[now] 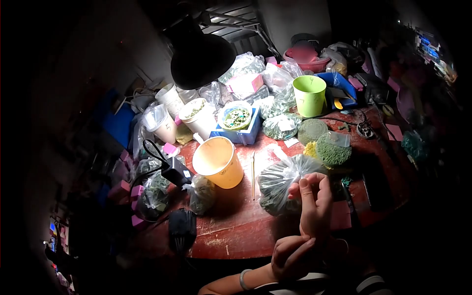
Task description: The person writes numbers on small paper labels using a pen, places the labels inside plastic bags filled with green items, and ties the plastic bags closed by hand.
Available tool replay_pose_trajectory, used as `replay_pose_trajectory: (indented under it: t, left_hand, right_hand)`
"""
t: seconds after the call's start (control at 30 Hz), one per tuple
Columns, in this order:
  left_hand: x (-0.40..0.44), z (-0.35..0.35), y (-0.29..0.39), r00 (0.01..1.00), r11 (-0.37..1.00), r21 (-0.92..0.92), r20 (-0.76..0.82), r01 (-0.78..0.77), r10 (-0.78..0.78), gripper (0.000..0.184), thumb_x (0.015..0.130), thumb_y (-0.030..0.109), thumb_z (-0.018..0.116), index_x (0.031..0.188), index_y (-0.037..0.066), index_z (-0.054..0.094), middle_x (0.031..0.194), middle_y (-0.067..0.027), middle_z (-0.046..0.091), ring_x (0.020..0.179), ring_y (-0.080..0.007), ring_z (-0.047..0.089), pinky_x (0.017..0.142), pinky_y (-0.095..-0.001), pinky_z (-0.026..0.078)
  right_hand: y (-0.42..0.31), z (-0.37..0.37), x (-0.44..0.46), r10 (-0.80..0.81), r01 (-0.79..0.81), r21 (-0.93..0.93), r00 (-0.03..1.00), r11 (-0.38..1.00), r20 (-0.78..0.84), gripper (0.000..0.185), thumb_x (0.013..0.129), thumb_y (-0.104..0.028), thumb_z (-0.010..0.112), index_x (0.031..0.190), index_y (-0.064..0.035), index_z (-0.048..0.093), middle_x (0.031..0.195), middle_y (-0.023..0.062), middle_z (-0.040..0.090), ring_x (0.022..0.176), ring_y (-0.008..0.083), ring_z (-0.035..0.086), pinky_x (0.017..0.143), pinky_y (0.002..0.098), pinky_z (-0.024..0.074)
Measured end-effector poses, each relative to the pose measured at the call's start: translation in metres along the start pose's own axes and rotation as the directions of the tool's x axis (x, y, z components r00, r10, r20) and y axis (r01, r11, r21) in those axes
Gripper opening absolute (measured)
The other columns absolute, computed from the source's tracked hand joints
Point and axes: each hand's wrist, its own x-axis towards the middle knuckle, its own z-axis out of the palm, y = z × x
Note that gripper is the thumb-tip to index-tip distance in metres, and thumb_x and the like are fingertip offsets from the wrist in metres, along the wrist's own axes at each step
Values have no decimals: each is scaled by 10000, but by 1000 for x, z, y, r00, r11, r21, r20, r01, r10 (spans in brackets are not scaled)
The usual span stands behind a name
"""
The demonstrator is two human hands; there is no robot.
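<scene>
My right hand point(315, 204) is raised over the table's near right part, its thumb and fingertips pinched together. Behind the fingers sits a clear plastic bag point(280, 189) of dark green pieces, its top gathered. Whether the fingertips hold the bag or something tiny in front of it, I cannot tell. Lower down, my left hand point(290, 256) has its fingers curled against my right wrist; anything within them is hidden. A thin stick point(253, 176) lies to the bag's left, beside an orange cup point(219, 162).
A black lamp point(201, 56) hangs over the red table point(221, 238). A lime green cup point(309, 96), a blue box point(248, 130) with a filled bowl, and green textured pads point(334, 151) stand beyond the bag. Bagged goods, a black adapter point(176, 170) and a dark phone-like slab point(376, 182) flank them.
</scene>
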Motion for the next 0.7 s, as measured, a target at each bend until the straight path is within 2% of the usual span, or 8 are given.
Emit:
replay_pose_trajectory:
  t: [0.1, 0.17, 0.3, 0.37, 0.43, 0.53, 0.63, 0.7]
  left_hand:
    - [-16, 3, -9, 1000, 989, -146, -15, -19, 17, 635, 729, 83, 927, 1270, 12, 603, 1122, -129, 614, 942, -280, 665, 783, -343, 556]
    - [-14, 5, -9, 999, 989, -146, -21, -30, 28, 615, 756, 135, 920, 1267, 12, 602, 1125, -135, 606, 949, -285, 663, 789, -352, 557]
    - [4, 1, 5, 995, 997, -9, -58, 83, -83, 600, 792, 243, 895, 1272, 13, 618, 1206, -165, 599, 992, -310, 666, 823, -382, 566]
    - [11, -4, 5, 999, 999, 33, 47, 4, -6, 545, 779, 174, 893, 1240, 14, 651, 1223, -163, 603, 1004, -311, 668, 833, -370, 572]
    - [1, -2, 2, 1000, 999, -29, 13, 16, -16, 503, 757, 99, 891, 1205, 21, 675, 1185, -148, 621, 990, -296, 672, 831, -358, 576]
    - [-16, 2, -4, 1000, 970, -245, -26, 7, -13, 441, 769, 15, 862, 1179, 31, 700, 1161, -121, 642, 976, -281, 672, 840, -341, 569]
    - [-11, 8, 4, 991, 986, -154, -106, 61, -78, 446, 736, 78, 905, 1112, 33, 668, 1049, -107, 624, 882, -271, 662, 808, -384, 572]
    - [2, 7, 9, 987, 994, -79, -135, 78, -88, 489, 720, 100, 924, 1130, 27, 668, 1089, -132, 637, 916, -288, 671, 815, -394, 569]
  right_hand:
    - [1, 1, -3, 7, -7, 5, 1000, 1000, -9, 80, 1083, -120, 561, 1056, -57, 522, 894, 54, 647, 795, 115, 619, 777, 273, 537]
    - [3, 1, -4, 7, -7, 23, 1000, 1000, -8, 79, 1082, -120, 562, 1055, -57, 522, 892, 57, 651, 791, 116, 618, 774, 273, 536]
    - [-5, 2, -3, 27, -27, 31, 1000, 999, -8, 71, 1082, -112, 559, 1058, -59, 519, 894, 60, 649, 789, 120, 613, 775, 274, 533]
    - [-4, 1, -3, -2, 2, 29, 1000, 1000, -13, 69, 1082, -110, 559, 1062, -60, 515, 895, 59, 646, 794, 121, 613, 778, 276, 532]
    - [-4, 2, -3, -27, 28, 28, 999, 999, -19, 67, 1081, -108, 558, 1066, -62, 511, 897, 59, 642, 798, 122, 612, 780, 277, 531]
    - [-5, 1, -5, -8, 9, 38, 1000, 999, -24, 65, 1081, -103, 554, 1075, -65, 501, 903, 60, 637, 807, 124, 613, 793, 280, 531]
    - [-5, -3, -8, -68, 68, 8, 995, 998, 72, 62, 1084, -103, 547, 1082, -68, 497, 910, 61, 636, 809, 126, 610, 800, 284, 532]
    - [-9, -3, -9, -57, 60, -33, 995, 998, 86, 74, 1094, -73, 513, 1111, -44, 447, 941, 106, 653, 839, 133, 623, 820, 283, 535]
